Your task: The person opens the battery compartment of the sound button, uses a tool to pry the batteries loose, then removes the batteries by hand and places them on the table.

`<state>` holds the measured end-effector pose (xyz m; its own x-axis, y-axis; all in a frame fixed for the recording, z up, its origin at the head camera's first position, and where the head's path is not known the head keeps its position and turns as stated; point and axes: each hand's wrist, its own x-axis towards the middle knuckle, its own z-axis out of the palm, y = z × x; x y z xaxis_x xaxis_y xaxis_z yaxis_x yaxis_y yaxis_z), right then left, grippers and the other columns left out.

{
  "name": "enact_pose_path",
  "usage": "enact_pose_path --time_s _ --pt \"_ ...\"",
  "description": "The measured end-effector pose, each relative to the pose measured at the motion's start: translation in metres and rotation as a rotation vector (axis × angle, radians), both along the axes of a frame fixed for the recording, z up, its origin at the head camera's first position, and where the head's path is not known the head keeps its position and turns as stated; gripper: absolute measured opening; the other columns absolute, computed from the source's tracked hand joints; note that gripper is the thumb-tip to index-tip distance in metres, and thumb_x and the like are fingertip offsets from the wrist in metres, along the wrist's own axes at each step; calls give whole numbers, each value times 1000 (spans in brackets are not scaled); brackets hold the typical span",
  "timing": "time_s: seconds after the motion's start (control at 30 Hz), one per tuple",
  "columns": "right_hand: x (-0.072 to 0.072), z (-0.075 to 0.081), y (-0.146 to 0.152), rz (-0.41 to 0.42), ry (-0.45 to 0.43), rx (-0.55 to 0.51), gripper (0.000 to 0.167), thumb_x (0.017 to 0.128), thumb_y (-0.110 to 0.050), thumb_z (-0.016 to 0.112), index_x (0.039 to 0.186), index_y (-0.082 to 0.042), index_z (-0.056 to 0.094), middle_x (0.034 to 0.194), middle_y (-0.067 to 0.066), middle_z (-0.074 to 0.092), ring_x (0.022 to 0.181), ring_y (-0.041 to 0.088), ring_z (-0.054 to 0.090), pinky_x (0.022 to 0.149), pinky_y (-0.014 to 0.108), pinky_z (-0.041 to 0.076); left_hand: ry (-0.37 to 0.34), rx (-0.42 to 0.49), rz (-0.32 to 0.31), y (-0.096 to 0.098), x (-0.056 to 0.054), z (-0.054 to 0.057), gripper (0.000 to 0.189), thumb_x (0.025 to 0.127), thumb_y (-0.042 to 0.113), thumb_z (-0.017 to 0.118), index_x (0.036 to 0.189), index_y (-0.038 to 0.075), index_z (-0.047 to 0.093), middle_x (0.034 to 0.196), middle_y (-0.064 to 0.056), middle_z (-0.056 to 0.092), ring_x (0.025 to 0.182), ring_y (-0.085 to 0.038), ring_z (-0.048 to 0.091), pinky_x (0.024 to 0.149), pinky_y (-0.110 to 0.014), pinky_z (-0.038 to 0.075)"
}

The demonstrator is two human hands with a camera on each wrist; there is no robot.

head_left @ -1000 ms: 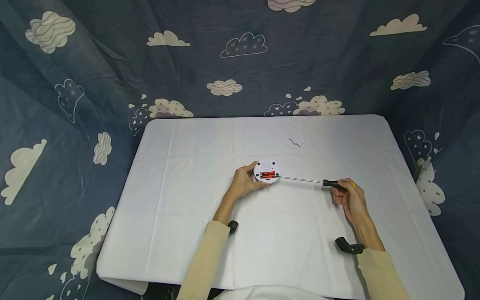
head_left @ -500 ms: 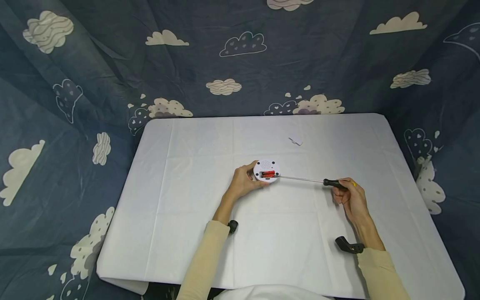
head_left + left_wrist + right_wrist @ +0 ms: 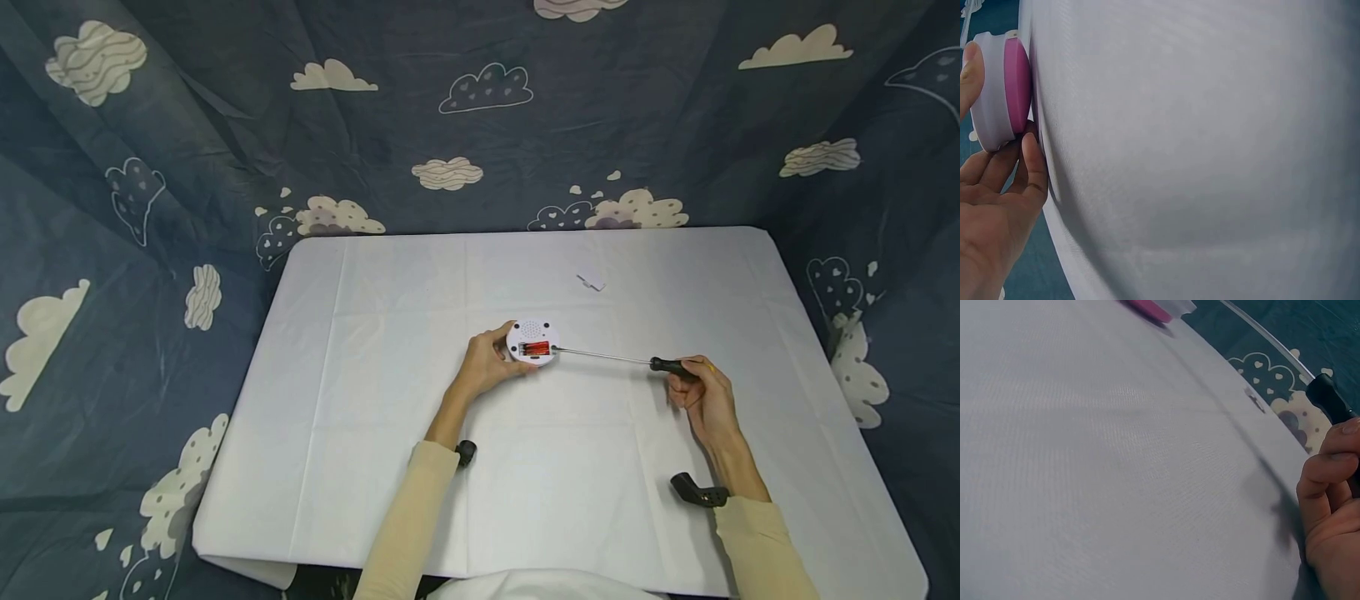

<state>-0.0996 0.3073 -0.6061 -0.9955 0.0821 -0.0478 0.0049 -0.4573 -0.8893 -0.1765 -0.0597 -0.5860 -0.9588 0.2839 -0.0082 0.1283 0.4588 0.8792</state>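
Note:
My left hand grips a round white device by its left edge, thumb and fingers on its rim. Its back faces up, with a dotted grille and an uncovered compartment holding red batteries. A pink face lies on its underside in the left wrist view. My right hand holds a screwdriver by its black handle. The long metal shaft points left, its tip at the compartment's right edge; whether it touches there I cannot tell.
A small white piece, perhaps the battery cover, lies farther back on the white-covered table. Dark cloud-patterned cloth hangs behind and at the sides. Both wrists wear black camera mounts.
The screwdriver has shifted slightly right; its tip has gone from over the lower part of the batteries to the compartment's right edge. The left hand and device stay nearly still.

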Motion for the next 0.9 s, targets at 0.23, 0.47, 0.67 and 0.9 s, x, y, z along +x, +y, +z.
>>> enact_pose_path --time_s 0.23,0.47,0.67,0.9 --pt "-5 2 1 -83 -7 -49 24 110 -5 42 95 -5 61 68 5 67 53 13 57 47 25 38 -9 2 -4 -1 0 1 94 71 25 97 150 1 52 115 -15 72 76 -10 49 63 -17 41" --pt "-19 11 -5 -325 -1 -152 12 107 1 47 98 -1 55 67 11 67 52 17 61 43 25 47 -10 17 0 0 0 1 94 71 25 98 149 0 52 125 -16 71 78 -11 50 64 -17 43" --pt "-29 16 -8 -474 13 -155 6 104 -2 57 107 1 52 68 12 66 50 17 61 43 24 49 -11 21 1 0 0 2 95 70 25 98 149 -1 52 128 -17 71 79 -11 50 65 -17 42" --pt "-34 12 -9 -555 -4 -16 15 103 -6 61 113 -3 49 74 9 65 49 15 60 44 23 50 -27 23 0 0 1 3 96 71 27 97 151 0 50 119 -15 71 79 -11 47 64 -17 39"
